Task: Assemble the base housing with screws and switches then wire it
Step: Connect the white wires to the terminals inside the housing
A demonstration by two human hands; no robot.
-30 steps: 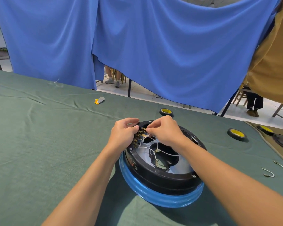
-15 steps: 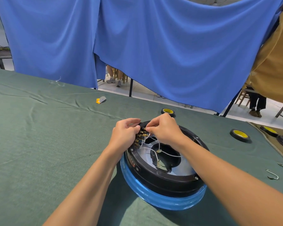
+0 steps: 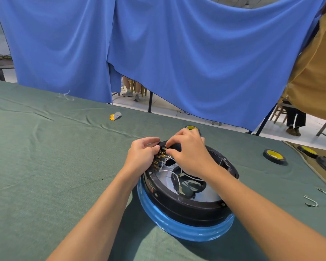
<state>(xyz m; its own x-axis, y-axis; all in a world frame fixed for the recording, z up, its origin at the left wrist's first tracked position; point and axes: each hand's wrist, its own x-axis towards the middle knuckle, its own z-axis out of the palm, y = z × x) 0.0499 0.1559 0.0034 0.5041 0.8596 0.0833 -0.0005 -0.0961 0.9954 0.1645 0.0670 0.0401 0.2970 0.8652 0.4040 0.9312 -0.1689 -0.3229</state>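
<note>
The round base housing (image 3: 186, 206), black with a blue lower ring, lies on the green cloth. Brass switch terminals (image 3: 159, 157) line its far left inner wall. White wires (image 3: 174, 175) run from them across the pale inner floor. My left hand (image 3: 142, 154) grips the housing rim beside the terminals, fingers curled over the edge. My right hand (image 3: 188, 153) reaches over the rim from the right and pinches a white wire end at the top terminals. The fingertips of both hands nearly touch there.
A black tape roll with a yellow core (image 3: 274, 156) lies to the right, another (image 3: 192, 128) just behind my right hand. A metal hook (image 3: 310, 201) lies at the right edge. A small yellow and grey piece (image 3: 115, 116) sits far left. Blue curtains (image 3: 177, 53) hang behind the table.
My right hand has shifted slightly up and forward along the terminals. The left hand keeps its grip on the rim. The view has drifted a little.
</note>
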